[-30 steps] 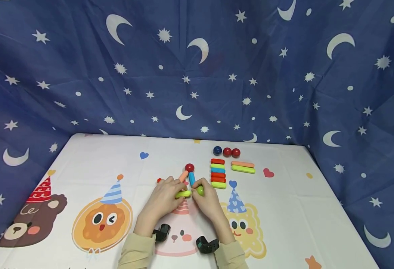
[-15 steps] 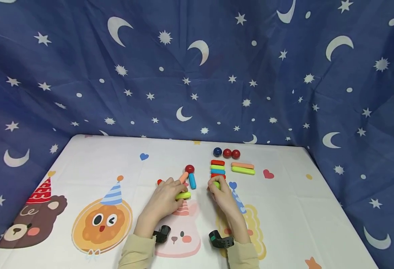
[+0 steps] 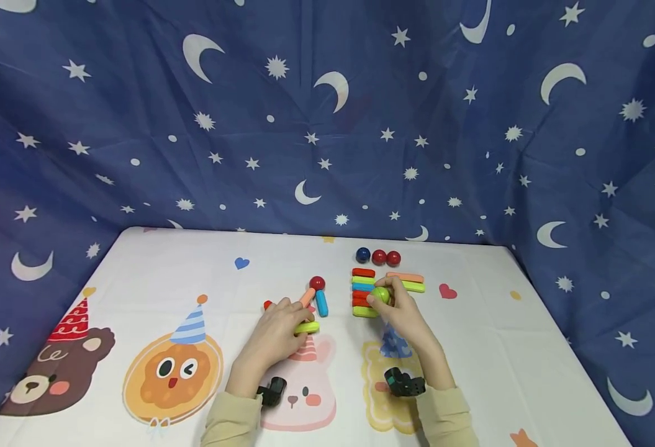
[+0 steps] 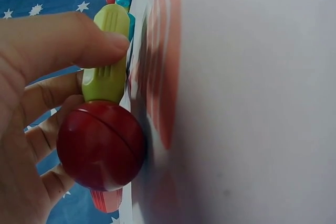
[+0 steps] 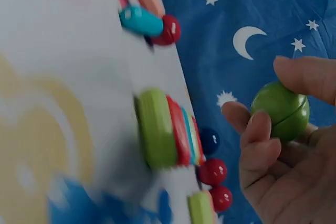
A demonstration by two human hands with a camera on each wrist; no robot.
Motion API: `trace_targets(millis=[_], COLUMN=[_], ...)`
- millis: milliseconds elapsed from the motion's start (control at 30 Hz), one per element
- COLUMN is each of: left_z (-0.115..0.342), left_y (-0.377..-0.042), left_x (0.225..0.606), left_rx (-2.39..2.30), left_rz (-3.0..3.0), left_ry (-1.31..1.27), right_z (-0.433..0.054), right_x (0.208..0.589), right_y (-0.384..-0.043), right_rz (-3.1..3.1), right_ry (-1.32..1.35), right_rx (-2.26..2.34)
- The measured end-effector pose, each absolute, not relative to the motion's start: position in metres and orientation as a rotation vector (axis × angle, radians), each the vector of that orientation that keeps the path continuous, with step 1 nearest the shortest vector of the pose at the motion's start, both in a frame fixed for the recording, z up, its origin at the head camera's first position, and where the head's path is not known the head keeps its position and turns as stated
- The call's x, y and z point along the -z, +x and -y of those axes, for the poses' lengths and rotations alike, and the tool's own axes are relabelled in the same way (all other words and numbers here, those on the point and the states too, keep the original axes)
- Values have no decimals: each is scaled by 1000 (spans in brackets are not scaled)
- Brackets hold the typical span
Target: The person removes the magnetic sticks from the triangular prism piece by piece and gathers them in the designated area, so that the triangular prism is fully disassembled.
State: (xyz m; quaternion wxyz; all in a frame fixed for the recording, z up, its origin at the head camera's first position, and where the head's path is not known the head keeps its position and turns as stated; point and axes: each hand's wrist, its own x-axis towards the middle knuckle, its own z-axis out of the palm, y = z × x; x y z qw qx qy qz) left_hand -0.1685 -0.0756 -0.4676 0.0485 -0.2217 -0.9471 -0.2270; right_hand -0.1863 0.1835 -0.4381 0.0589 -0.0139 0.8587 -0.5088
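Observation:
My left hand (image 3: 277, 329) holds a lime green rod (image 4: 107, 51) between thumb and fingers. A red ball (image 4: 101, 145) sits at the rod's near end, with a pinkish rod (image 4: 106, 201) beyond it. Just ahead of this hand, a salmon rod (image 3: 307, 297) and a blue rod (image 3: 321, 303) meet at another red ball (image 3: 317, 283). My right hand (image 3: 402, 310) grips a green ball (image 5: 281, 111) with curled fingers and thumb, raised beside a row of short rods. A grooved line runs round that ball.
Short red, lime and blue rods lie in a row (image 3: 364, 281) right of centre. Behind them sit a dark blue ball (image 3: 363, 255) and two red balls (image 3: 385, 257). Longer salmon (image 3: 408, 277) and lime rods lie to their right. A star-patterned blue cloth (image 3: 327, 124) hangs behind the table.
My right hand has moved right, away from the blue rod and over beside the row of short rods, carrying the green ball. My left hand stays in nearly the same place.

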Motion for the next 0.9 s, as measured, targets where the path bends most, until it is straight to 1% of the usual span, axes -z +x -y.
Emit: trace_targets(millis=[233,367,467,767,900], left_z=[77,79,79,77,76], left_y=[-171,-171,-170,-170,-170], left_x=[467,468,468,470,471], left_rx=[683,680,687,715,710], left_rz=[2889,2892,2895,2895,2891], left_ry=[-680,-671,-659,-662,-676], right_z=[-212,-224,-232,-259,-270], right_x=[425,422,421,419,421], right_y=[-209,-222,-231,-258,-269], right_rz=[-2792,-2859,-2899,-2953,-2957], right_ry=[-234,-299,-308,-188,-174], right_rx=[1336,1311,1301,1194,1162])
